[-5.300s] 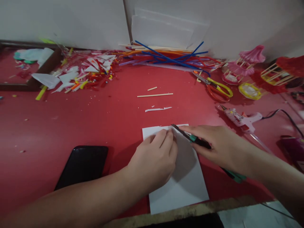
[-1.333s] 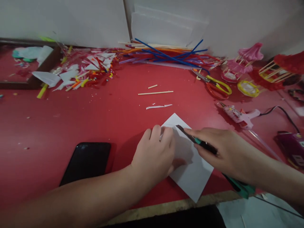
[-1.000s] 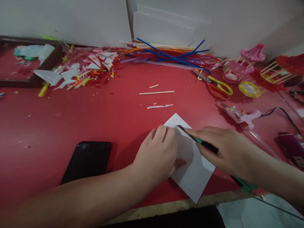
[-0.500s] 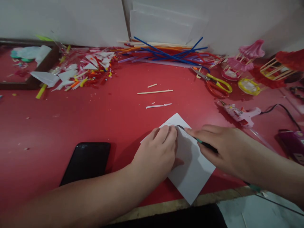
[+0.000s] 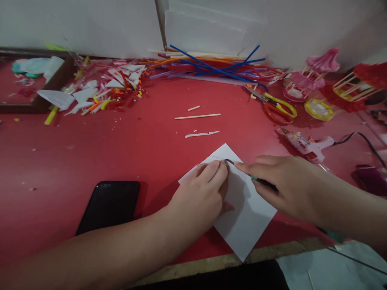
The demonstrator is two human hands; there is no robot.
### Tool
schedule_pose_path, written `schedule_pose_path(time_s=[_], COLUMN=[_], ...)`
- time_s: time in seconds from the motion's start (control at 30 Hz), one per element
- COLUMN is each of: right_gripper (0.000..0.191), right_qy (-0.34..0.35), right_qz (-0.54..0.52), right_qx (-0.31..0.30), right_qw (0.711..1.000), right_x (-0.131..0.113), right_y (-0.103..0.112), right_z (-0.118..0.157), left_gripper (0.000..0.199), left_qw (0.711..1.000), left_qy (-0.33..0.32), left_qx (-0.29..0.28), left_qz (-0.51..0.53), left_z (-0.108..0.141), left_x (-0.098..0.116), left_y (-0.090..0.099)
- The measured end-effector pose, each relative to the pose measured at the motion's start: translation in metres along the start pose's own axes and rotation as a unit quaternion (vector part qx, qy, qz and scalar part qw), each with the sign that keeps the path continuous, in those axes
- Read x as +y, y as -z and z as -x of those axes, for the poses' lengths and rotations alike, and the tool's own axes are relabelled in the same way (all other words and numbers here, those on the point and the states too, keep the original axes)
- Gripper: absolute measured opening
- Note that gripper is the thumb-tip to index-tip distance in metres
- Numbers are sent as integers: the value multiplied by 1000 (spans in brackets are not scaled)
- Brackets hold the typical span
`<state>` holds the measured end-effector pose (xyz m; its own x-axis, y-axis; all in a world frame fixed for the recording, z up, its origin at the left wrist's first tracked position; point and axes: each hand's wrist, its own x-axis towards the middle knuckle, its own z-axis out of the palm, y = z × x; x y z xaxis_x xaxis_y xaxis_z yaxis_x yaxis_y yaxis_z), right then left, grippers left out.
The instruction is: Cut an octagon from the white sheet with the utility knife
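Observation:
A white sheet of stiff paper or board [image 5: 248, 229] lies turned cornerwise on the red table in front of me. My left hand [image 5: 199, 193] presses down on its upper left part, fingers bent and close together, thumb resting lower on the sheet. Whether anything lies under those fingers is hidden. In my right hand [image 5: 281, 181] is a slim craft knife [image 5: 263, 183] with a black and green handle, forefinger stretched along it. Its dark blade tip touches the sheet right beside my left fingertips. A thin line runs across the sheet near its top corner.
Beyond the sheet lie a thin wooden stick [image 5: 198, 116] and a white offcut strip [image 5: 201, 135]. A black phone [image 5: 109, 205] is at left. Scissors [image 5: 286, 105], a pink glue gun [image 5: 306, 146] and small stick models [image 5: 323, 60] stand right; scraps [image 5: 121, 80] and coloured stems [image 5: 211, 66] line the back.
My left hand has shifted very slightly right along the sheet. The knife tip stays at almost the same spot, and the right hand's back and wrist have edged up a little.

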<state>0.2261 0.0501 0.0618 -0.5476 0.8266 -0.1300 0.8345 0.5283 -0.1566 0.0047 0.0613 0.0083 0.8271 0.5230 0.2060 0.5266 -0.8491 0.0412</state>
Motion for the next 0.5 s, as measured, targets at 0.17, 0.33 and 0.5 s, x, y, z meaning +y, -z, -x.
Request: schedule_pose_path(time_s=[0.17,0.33,0.5], right_gripper=[44,44,46], right_qy=[22,30,32], right_qz=[-8,7,0], right_qx=[-29,-2,-17], right_qw=[999,1000,999], right_x=[3,4,2], right_y=[3,2,1], right_z=[-2,1,0], left_gripper=[67,65,62], left_qw=[1000,1000,1000], left_qy=[3,1,0], left_qx=[5,2,-9], left_qz=[-7,-12,-16], left_z=[0,-1,-2], left_x=[0,1,1], left_y=[0,0,1])
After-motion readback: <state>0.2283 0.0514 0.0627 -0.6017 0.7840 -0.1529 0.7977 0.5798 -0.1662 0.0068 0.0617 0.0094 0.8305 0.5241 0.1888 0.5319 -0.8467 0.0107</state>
